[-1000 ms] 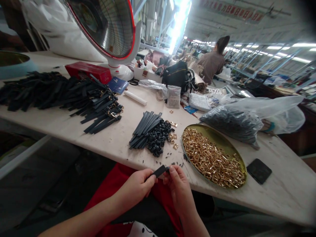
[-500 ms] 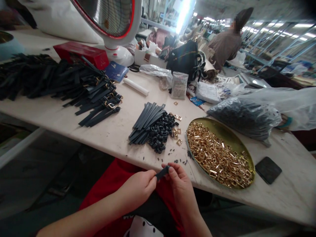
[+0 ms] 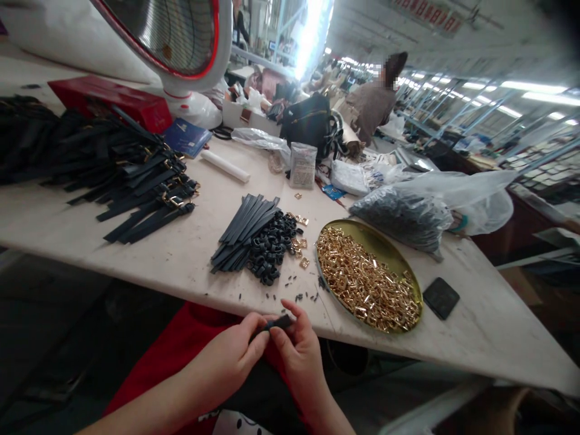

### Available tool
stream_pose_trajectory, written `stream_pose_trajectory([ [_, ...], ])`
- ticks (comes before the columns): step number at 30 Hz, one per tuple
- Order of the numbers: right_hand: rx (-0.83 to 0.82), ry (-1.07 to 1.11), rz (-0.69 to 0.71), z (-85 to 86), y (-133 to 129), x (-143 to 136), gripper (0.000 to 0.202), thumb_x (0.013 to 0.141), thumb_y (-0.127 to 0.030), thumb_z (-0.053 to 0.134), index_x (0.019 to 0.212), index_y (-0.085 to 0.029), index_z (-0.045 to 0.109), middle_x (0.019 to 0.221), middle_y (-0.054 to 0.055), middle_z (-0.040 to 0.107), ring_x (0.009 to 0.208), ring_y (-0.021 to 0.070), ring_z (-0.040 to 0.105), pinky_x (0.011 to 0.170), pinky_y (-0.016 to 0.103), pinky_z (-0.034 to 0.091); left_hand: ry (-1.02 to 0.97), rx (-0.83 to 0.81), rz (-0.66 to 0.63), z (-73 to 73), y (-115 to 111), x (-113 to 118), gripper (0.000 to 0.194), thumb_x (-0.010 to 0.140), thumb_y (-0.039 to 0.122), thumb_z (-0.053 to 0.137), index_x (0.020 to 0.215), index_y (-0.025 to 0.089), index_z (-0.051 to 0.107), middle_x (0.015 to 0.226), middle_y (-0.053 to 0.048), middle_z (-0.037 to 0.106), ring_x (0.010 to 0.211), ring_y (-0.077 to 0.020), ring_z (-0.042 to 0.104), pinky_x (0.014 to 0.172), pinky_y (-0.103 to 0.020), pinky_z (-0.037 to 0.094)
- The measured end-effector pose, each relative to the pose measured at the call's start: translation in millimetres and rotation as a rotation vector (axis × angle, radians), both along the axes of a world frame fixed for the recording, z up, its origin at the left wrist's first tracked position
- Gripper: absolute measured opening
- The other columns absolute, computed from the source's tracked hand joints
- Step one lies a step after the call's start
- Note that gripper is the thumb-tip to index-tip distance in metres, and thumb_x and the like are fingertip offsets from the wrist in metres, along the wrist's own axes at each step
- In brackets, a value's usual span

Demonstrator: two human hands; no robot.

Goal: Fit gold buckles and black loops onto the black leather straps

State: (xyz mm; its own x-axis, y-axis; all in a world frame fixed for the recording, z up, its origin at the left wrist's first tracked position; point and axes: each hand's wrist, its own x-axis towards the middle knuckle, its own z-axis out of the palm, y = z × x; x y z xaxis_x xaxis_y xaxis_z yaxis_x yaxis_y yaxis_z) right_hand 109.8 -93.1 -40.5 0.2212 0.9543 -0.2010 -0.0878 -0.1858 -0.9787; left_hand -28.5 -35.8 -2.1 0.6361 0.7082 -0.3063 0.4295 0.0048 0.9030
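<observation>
Just off the table's front edge, my left hand pinches a short dark strap. The fingers of my right hand close on the strap's other end, index finger raised. Beyond them lie a stack of flat dark strips and a heap of small dark loops. A few gold buckles sit beside the loops. To the right, a round gold tray holds many gold buckles.
At the left lies a large pile of buckled dark straps, with a red box and a heater behind. A plastic bag and a black square are at the right. A person stands in the background.
The view has swung, so the table things appear further left. My left fingers have moved along the strap, and my right index finger has lifted away from it.
</observation>
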Motion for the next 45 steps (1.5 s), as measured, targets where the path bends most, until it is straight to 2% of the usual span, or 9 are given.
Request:
stream_pose_trajectory([
  [4,0.118,-0.257,0.029,-0.4,-4.6,-8.1,0.057,0.083,-0.025,0.052,0.134,-0.021,0.028,0.084,0.003,0.069,0.076,0.0173,0.062,0.075,0.030,0.045,-0.014,0.024,0.155,-1.4,-4.1,0.9,0.043,0.086,0.042,0.039,0.121,0.018,0.042,0.103,-0.007,0.063,0.094,-0.0213,0.057,0.081,-0.027,0.040],
  [7,0.171,-0.384,0.118,4.1,4.4,6.0,0.053,0.084,-0.026,0.049,0.134,-0.022,0.031,0.072,0.000,0.065,0.064,0.0161,0.059,0.064,0.027,0.044,-0.088,0.045,0.181,-4.5,0.4,0.6,0.032,0.085,0.042,0.038,0.098,0.019,0.055,0.081,-0.002,0.062,0.078,-0.0179,0.056,0.071,-0.024,0.040],
  [12,0.051,-1.193,0.060,15.4,63.4,66.4,0.024,0.087,-0.024,0.041,0.104,-0.016,0.057,0.095,0.009,0.062,0.082,0.0178,0.059,0.075,0.028,0.043,-0.192,-0.100,0.271,-18.3,7.9,3.9,0.032,0.082,0.049,0.035,0.069,0.020,0.040,0.050,0.009,0.027,0.044,-0.0083,0.028,0.042,-0.019,0.022],
  [19,-0.043,-1.365,0.140,3.3,126.9,85.8,0.019,0.075,-0.001,0.046,0.071,-0.009,0.062,0.078,0.019,0.063,0.076,0.0254,0.059,0.066,0.033,0.042,-0.141,-0.099,0.211,-30.1,17.8,12.5,0.032,0.081,0.048,0.035,0.064,0.021,0.036,0.050,0.009,0.023,0.045,-0.0088,0.027,0.043,-0.020,0.021],
  [23,-0.013,-1.322,0.170,5.5,127.9,87.9,0.029,0.072,0.007,0.040,0.071,-0.011,0.063,0.079,0.019,0.064,0.076,0.0250,0.058,0.066,0.034,0.041,-0.080,0.008,0.215,-22.7,30.7,12.5,0.031,0.083,0.044,0.036,0.066,0.019,0.044,0.055,0.005,0.038,0.055,-0.0123,0.040,0.050,-0.021,0.031],
  [27,0.057,-1.150,0.254,17.9,107.8,79.4,0.020,0.081,-0.013,0.045,0.075,-0.018,0.064,0.073,0.007,0.065,0.068,0.0191,0.059,0.063,0.029,0.043,-0.071,0.113,0.205,-8.0,48.6,15.8,0.028,0.083,0.041,0.042,0.091,0.017,0.055,0.082,-0.002,0.059,0.078,-0.0177,0.052,0.070,-0.025,0.038],
  [36,0.028,0.079,0.151,16.2,63.2,20.1,0.009,0.074,-0.020,0.055,0.081,-0.020,0.060,0.075,-0.002,0.064,0.070,0.0146,0.058,0.064,0.024,0.045,0.025,0.176,0.173,-6.9,44.2,25.6,0.023,0.082,0.037,0.045,0.082,0.018,0.058,0.071,0.001,0.062,0.065,-0.0154,0.055,0.062,-0.023,0.039],
  [41,0.038,-0.073,0.290,19.2,48.8,24.4,0.006,0.072,-0.019,0.059,0.076,-0.020,0.064,0.075,-0.002,0.059,0.071,0.0135,0.053,0.065,0.023,0.041,0.025,0.157,0.213,-8.0,42.4,18.8,0.024,0.079,0.041,0.048,0.078,0.018,0.056,0.069,0.001,0.062,0.066,-0.0177,0.056,0.062,-0.024,0.040],
  [45,0.053,-0.063,0.179,18.2,35.6,25.6,0.003,0.070,-0.021,0.064,0.070,-0.019,0.061,0.072,-0.001,0.060,0.069,0.0137,0.054,0.065,0.024,0.042,-0.002,0.108,0.136,-9.8,40.4,18.3,0.027,0.078,0.041,0.048,0.077,0.016,0.056,0.069,0.000,0.060,0.069,-0.0188,0.055,0.063,-0.025,0.041],
])
